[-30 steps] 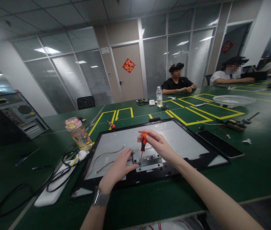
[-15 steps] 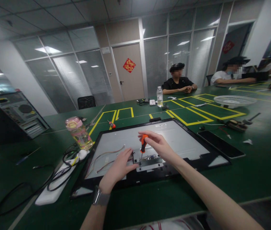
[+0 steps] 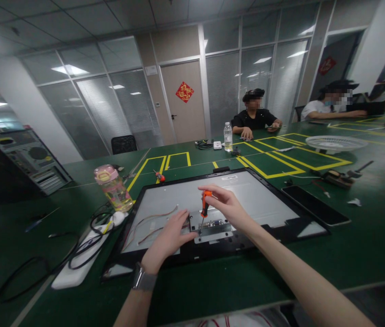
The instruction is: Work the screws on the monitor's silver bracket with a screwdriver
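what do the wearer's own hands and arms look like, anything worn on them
The left hand is gloveless, with a watch on its wrist: grey strap, shiny case. The right hand is gloveless too, its wrist bare. No sleeves show.

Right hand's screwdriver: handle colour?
Screwdriver handle: orange and black, seen best in the head view.

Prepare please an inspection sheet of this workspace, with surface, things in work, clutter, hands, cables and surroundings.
Surface: green table, yellow tape lines.
Work items: orange-black screwdriver, tip down at metal bracket on display panel.
Clutter: pink-lidded bottle, clear bottle, black phone-like slab, open computer case.
Hands: right hand grips screwdriver; left hand rests open, thumb near the tip.
Cables: black cable loops across white strip; thin wires lie on panel.
Surroundings: seated people, door.
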`<state>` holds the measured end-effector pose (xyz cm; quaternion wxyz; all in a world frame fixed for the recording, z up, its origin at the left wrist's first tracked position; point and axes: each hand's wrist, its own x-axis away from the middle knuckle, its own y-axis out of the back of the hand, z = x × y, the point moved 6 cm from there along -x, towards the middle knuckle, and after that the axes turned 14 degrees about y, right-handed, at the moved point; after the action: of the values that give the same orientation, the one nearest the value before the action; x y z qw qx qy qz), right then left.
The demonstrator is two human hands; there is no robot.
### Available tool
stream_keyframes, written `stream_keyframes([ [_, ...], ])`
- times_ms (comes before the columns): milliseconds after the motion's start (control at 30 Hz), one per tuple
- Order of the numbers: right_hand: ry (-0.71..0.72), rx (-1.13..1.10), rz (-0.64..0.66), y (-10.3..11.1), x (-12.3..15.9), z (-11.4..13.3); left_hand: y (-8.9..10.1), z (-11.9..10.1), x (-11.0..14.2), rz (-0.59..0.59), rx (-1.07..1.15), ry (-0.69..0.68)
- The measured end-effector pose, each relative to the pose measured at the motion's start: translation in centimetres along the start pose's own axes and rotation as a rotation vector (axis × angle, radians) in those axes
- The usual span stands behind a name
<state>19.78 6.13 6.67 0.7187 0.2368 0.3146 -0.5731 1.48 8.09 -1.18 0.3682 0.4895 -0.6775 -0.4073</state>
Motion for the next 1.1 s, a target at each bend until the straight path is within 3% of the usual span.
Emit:
stream_keyframes([
  [200, 0.022, -0.08, -0.006, -0.11, -0.14, 0.27, 0.02, 0.0, -0.05, -0.017, 0.013, -0.024],
  [367, 0.041, 0.071, 0.014, -0.17, -0.05, 0.57, -0.06, 0.09, -0.11, -0.019, 0.018, -0.019],
  [567, 0.039, -0.022, 0.019, -0.21, -0.06, 0.54, 0.18, -0.45, 0.06, -0.004, -0.012, -0.008],
  [1100, 0.046, 0.1, 0.024, -0.3, -0.04, 0.08, 0.27, -0.54, 0.25, 0.01, -0.011, 0.009],
])
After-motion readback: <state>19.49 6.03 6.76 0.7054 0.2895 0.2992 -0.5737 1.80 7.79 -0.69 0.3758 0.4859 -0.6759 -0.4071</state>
